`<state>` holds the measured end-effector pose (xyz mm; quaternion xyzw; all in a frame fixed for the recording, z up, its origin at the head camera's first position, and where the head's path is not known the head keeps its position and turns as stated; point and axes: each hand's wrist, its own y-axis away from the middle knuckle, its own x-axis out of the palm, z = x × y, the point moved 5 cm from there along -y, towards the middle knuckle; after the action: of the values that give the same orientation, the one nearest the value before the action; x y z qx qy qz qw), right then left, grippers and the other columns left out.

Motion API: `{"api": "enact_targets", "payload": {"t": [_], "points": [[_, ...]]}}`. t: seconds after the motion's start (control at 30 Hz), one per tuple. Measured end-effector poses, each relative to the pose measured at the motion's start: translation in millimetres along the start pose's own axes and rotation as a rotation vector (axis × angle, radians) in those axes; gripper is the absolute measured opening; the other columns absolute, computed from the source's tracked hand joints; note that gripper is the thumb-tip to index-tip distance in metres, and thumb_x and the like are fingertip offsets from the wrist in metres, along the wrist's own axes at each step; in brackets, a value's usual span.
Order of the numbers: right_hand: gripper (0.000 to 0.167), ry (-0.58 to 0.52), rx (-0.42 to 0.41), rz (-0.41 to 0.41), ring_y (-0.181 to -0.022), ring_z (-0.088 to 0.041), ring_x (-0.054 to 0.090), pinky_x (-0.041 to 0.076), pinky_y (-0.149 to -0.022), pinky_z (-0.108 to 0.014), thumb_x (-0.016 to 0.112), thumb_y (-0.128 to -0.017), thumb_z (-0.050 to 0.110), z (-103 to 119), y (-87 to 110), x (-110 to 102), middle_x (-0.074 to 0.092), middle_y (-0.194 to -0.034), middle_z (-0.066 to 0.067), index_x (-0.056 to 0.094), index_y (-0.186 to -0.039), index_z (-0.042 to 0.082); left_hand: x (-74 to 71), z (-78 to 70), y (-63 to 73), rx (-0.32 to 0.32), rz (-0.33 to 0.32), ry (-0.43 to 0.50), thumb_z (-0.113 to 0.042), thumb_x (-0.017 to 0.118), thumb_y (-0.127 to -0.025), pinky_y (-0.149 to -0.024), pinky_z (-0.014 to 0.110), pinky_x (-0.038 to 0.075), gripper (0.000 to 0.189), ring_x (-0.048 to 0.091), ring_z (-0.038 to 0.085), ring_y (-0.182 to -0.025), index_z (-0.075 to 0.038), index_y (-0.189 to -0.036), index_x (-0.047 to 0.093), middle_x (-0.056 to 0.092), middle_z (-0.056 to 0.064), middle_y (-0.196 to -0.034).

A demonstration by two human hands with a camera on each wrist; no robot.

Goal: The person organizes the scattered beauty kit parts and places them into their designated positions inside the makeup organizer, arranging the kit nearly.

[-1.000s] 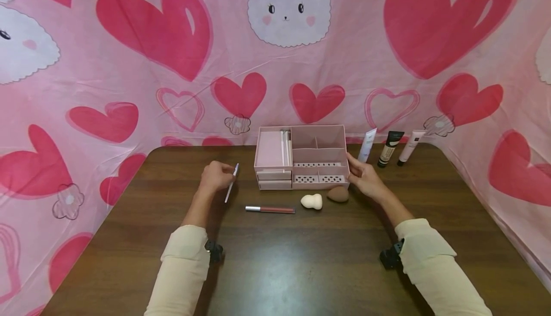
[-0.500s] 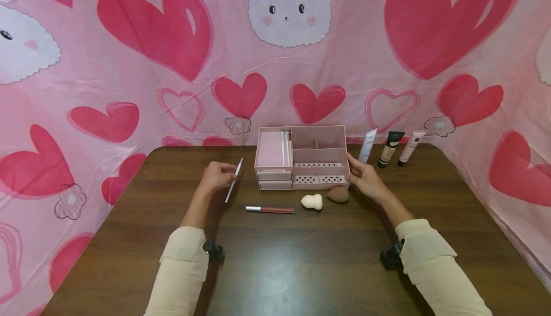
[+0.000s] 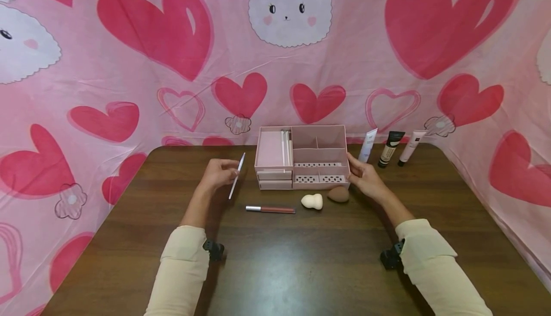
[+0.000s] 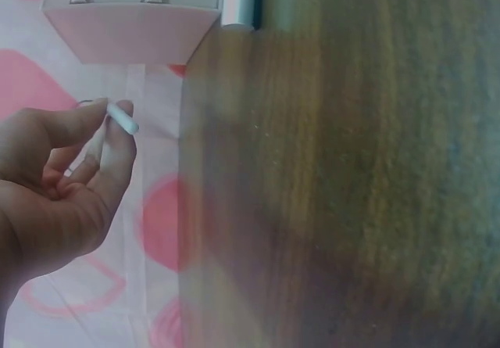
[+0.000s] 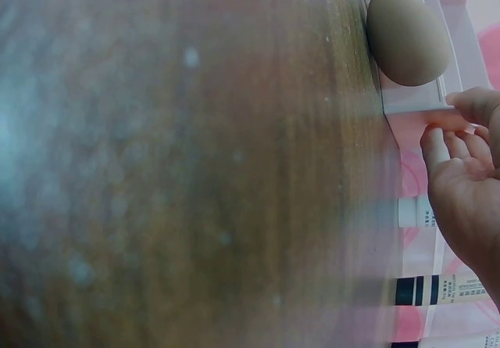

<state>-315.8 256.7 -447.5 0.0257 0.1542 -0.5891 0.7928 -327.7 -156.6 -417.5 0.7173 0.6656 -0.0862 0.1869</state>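
In the head view my left hand pinches a thin white pen-like stick between thumb and fingers, left of the pink makeup organizer. The left wrist view shows one end of the stick pointing out past the fingertips; its exact kind is unclear. My right hand grips the organizer's right side near the front, thumb at the wall's edge and fingers along the outside. Several slim sticks stand in the organizer's left section. A brown makeup sponge lies by its front right corner.
A cream makeup sponge and a lip gloss tube lie in front of the organizer. To its right stand a white tube, a black-and-beige tube and a pink tube. Heart-printed cloth hangs behind the table.
The stick in my left hand has shifted slightly up and to the right, and more of its far end shows. My right hand and the organizer stay in place.
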Motion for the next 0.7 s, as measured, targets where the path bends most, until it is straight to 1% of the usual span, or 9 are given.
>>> {"api": "enact_targets", "payload": {"t": [0.1,0.23,0.3,0.4,0.43,0.53,0.63,0.7], "points": [[0.071,0.001,-0.004,0.000,-0.146,-0.052,0.022,0.044,-0.096,-0.005,0.045,-0.093,-0.017,0,-0.2,0,0.013,-0.163,-0.033,0.013,-0.157,-0.011,1.2,-4.0,-0.3,-0.004,-0.002,0.034,0.006,0.060,-0.093,-0.072,0.021,0.059,0.042,0.064,0.003,-0.075,0.013,-0.134,0.058,0.070,0.032,-0.117],[0.071,0.005,-0.012,-0.001,-0.147,-0.051,0.021,0.042,-0.096,-0.004,0.045,-0.093,-0.018,0,-0.6,-1,0.012,-0.164,-0.033,0.013,-0.156,-0.011,1.8,-10.8,-0.3,-0.001,0.004,0.066,0.004,0.061,-0.094,-0.079,0.027,0.062,0.044,0.068,0.006,-0.082,0.012,-0.136,0.056,0.073,0.028,-0.115],[0.071,0.007,-0.012,-0.002,-0.147,-0.051,0.021,0.042,-0.096,-0.004,0.046,-0.093,-0.018,-1,-0.8,-1,0.012,-0.164,-0.032,0.014,-0.156,-0.011,2.2,-14.3,-0.3,-0.003,0.011,0.088,0.003,0.061,-0.095,-0.080,0.029,0.063,0.044,0.070,0.007,-0.083,0.012,-0.137,0.055,0.075,0.024,-0.112],[0.071,0.008,-0.012,-0.003,-0.147,-0.051,0.020,0.041,-0.097,-0.004,0.046,-0.093,-0.018,-1,-0.8,-1,0.012,-0.164,-0.032,0.014,-0.156,-0.011,3.9,-18.9,-0.5,-0.012,0.025,0.134,0.004,0.061,-0.095,-0.077,0.027,0.063,0.045,0.069,0.004,-0.080,0.011,-0.139,0.054,0.078,0.014,-0.101],[0.071,0.007,-0.011,-0.004,-0.147,-0.051,0.020,0.041,-0.097,-0.004,0.046,-0.093,-0.018,-1,-0.8,-1,0.012,-0.164,-0.032,0.014,-0.156,-0.011,4.7,-20.5,-0.5,-0.014,0.031,0.151,0.004,0.061,-0.095,-0.076,0.027,0.063,0.046,0.068,0.003,-0.078,0.011,-0.140,0.054,0.078,0.009,-0.095],[0.071,0.008,-0.013,-0.005,-0.147,-0.051,0.021,0.041,-0.097,-0.004,0.046,-0.093,-0.018,0,-0.7,-1,0.013,-0.164,-0.033,0.014,-0.156,-0.012,6.7,-24.6,-1.3,-0.023,0.042,0.203,0.004,0.061,-0.095,-0.076,0.028,0.063,0.047,0.066,0.002,-0.073,0.010,-0.141,0.053,0.075,-0.002,-0.085],[0.071,0.010,-0.012,-0.005,-0.146,-0.051,0.021,0.041,-0.097,-0.004,0.046,-0.093,-0.018,0,-0.5,-1,0.013,-0.163,-0.032,0.014,-0.156,-0.012,8.2,-29.7,-1.7,-0.016,0.048,0.234,0.004,0.061,-0.095,-0.075,0.027,0.063,0.048,0.066,0.001,-0.072,0.010,-0.142,0.052,0.073,-0.008,-0.079],[0.071,0.011,-0.010,-0.007,-0.146,-0.051,0.021,0.042,-0.097,-0.004,0.046,-0.093,-0.018,1,-0.5,-1,0.013,-0.163,-0.032,0.015,-0.156,-0.011,9.1,-33.8,-1.4,-0.009,0.047,0.248,0.004,0.061,-0.095,-0.073,0.024,0.062,0.048,0.066,0.000,-0.072,0.010,-0.142,0.051,0.071,-0.012,-0.075]]}}
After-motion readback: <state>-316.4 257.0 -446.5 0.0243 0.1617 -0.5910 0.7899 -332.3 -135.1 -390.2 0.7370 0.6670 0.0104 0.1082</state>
